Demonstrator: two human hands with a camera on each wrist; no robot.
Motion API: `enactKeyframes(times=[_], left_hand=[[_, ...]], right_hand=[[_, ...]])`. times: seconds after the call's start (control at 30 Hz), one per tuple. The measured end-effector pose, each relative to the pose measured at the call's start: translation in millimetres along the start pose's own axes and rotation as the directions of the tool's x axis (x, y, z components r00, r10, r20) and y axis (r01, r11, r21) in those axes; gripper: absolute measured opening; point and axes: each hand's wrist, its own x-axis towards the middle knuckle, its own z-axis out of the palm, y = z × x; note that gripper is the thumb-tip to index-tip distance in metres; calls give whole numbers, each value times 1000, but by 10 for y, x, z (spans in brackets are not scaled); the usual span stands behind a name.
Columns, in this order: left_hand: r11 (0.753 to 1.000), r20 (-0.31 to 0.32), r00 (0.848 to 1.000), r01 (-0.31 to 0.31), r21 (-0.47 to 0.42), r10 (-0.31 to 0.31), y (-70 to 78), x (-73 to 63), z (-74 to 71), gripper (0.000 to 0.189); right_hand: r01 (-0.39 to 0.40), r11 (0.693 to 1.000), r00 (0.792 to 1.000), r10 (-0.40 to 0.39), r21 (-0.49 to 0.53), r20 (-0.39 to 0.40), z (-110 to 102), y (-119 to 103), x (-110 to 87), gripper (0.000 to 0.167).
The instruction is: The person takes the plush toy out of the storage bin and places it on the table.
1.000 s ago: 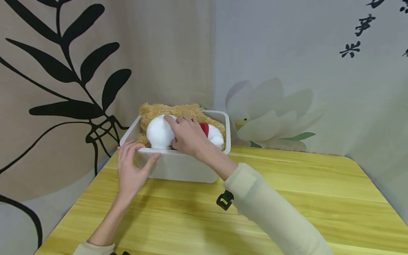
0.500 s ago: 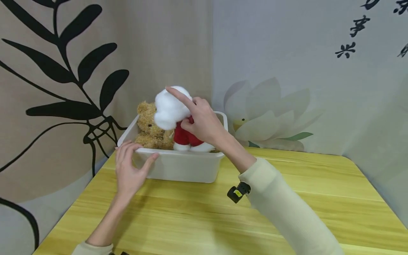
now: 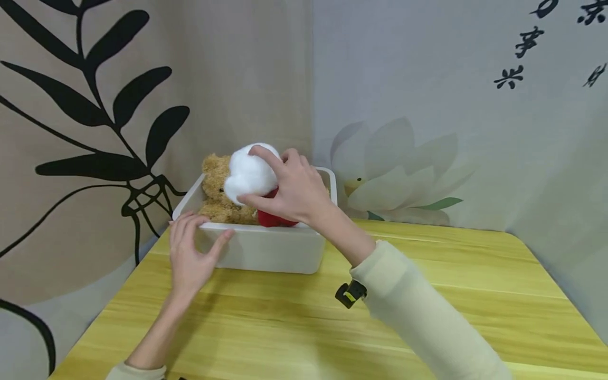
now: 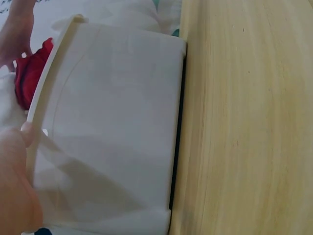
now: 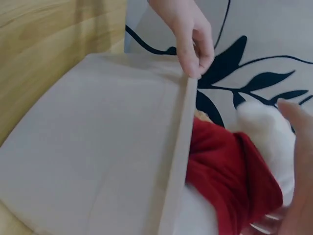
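White plush (image 3: 256, 183) lowered; right grip (image 3: 301, 187), spread wide, clasps its head (image 3: 248, 171).

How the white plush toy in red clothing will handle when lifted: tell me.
The white plush toy likely squashes softly, judging by its rounded, soft-looking surface. It is probably light for its size, looking like a stuffed toy. Its red clothing, loosely folded, may shift when held.

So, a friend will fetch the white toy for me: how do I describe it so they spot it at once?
On the table stands a pale bin, held by the left hand. In it, partly in front of a tan bear, is the white toy, with the right hand on it. White head and red clothes set it apart from the bear.
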Motion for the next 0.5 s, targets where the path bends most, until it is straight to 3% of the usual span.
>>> enactKeyframes(times=[0.1, 0.23, 0.5], left_hand=[[1000, 12, 1000, 9, 11, -9, 3, -1, -2, 52], [1000, 21, 1000, 22, 19, -22, 7, -9, 4, 50], [1000, 2, 1000, 3, 15, -3, 10, -3, -10, 51]], right_hand=[[-15, 1000, 997, 13, -26, -74, 70, -82, 12, 79], [4, 999, 991, -9, -36, -131, 136, -145, 21, 70], [75, 985, 982, -45, 155, -185, -19, -78, 64, 71]])
